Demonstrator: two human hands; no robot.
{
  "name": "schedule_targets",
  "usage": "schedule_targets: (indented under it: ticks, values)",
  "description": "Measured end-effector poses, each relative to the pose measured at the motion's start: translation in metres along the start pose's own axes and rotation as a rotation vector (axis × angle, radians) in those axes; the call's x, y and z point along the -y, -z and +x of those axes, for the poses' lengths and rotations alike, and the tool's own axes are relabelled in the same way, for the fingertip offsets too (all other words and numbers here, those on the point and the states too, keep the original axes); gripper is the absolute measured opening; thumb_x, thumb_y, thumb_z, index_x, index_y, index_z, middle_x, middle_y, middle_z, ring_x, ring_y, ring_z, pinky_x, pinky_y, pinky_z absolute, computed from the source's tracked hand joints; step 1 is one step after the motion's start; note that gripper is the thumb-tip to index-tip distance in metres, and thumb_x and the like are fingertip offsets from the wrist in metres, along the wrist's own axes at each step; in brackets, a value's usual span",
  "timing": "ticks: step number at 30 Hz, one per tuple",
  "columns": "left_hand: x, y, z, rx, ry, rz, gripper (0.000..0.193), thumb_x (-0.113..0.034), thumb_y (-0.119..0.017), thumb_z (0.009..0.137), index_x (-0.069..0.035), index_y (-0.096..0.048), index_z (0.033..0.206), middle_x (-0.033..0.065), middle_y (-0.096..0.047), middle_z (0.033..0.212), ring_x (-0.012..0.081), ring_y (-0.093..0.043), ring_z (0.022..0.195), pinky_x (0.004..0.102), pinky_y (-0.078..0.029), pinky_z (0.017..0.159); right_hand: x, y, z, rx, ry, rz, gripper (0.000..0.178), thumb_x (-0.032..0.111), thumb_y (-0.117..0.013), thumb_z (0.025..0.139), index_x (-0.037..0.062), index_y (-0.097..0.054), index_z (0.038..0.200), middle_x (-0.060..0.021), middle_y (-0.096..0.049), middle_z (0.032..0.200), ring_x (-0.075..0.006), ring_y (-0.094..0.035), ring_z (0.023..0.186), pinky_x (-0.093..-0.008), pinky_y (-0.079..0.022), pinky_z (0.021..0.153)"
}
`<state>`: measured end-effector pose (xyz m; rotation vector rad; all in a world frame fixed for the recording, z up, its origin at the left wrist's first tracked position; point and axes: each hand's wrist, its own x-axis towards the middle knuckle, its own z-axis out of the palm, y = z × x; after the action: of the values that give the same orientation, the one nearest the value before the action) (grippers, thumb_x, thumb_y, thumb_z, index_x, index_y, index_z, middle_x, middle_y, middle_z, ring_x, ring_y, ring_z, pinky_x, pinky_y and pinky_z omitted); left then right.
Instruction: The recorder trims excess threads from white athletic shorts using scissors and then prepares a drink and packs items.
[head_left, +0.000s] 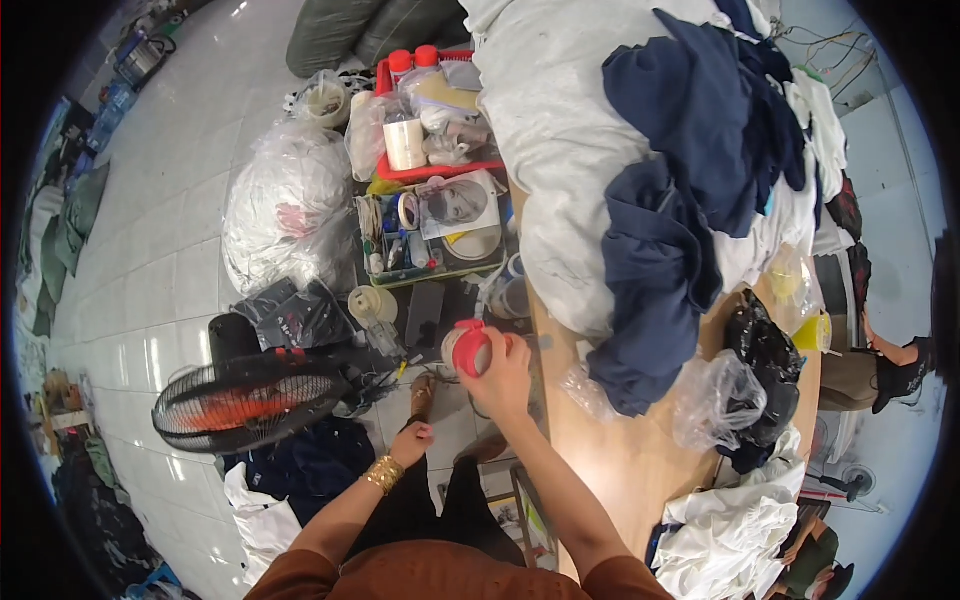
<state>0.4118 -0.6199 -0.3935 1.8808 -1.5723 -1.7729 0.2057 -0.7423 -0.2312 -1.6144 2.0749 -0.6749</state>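
My right hand (505, 378) is wrapped round a small round container with a red rim and lid (462, 345), held up beside the table's left edge. Its contents cannot be made out. Lower and to the left, my left hand (412, 442) has its fingers curled in, and nothing shows in it. A gold bracelet (384, 473) circles that wrist. Past the container stand a red basket (440, 172) with bottles, a spool and plastic bags, and a divided tray (400, 275) holding small tools and tape rolls.
A black standing fan (255, 400) is at my left, near a large clear bag (285, 215). White and navy cloth (655, 270) is heaped on the wooden table (610, 470) at right. Plastic bags (720, 400) lie there too. Two people (890, 365) are at the far right.
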Motion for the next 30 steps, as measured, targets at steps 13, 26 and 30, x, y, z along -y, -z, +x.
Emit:
schedule_targets:
  ticks: [13, 26, 30]
  values:
    - [0.0, 0.018, 0.016, 0.267, 0.062, -0.151, 0.024, -0.011, -0.062, 0.081, -0.003, -0.057, 0.103, 0.0094, -0.064, 0.094, 0.0159, -0.062, 0.085, 0.026, -0.048, 0.077, -0.054, -0.124, 0.095, 0.125, -0.135, -0.002, 0.078, 0.016, -0.077, 0.058, 0.0195, -0.037, 0.125, -0.0197, -0.034, 0.122, -0.042, -0.035, 0.117, -0.0469, -0.049, 0.082]
    - [-0.047, -0.01, 0.012, 0.478, -0.036, -0.07, 0.023, -0.012, -0.062, 0.082, -0.002, -0.055, 0.102, 0.0083, -0.063, 0.091, 0.0151, -0.061, 0.085, 0.0256, -0.049, 0.074, -0.011, -0.043, 0.027, 0.186, 0.044, 0.34, 0.066, 0.028, -0.065, 0.077, 0.0078, -0.034, 0.131, -0.0228, -0.036, 0.13, -0.0371, -0.044, 0.116, -0.0393, -0.045, 0.087]
    - [-0.142, -0.012, -0.008, 0.904, -0.202, 0.172, 0.023, -0.011, -0.061, 0.083, -0.003, -0.056, 0.104, 0.008, -0.063, 0.095, 0.0148, -0.061, 0.087, 0.0267, -0.049, 0.076, -0.046, 0.161, -0.051, 0.05, 0.058, 0.5, 0.025, 0.016, -0.062, 0.08, 0.0053, -0.06, 0.103, -0.0105, -0.059, 0.106, -0.0281, -0.06, 0.092, -0.033, -0.048, 0.078]
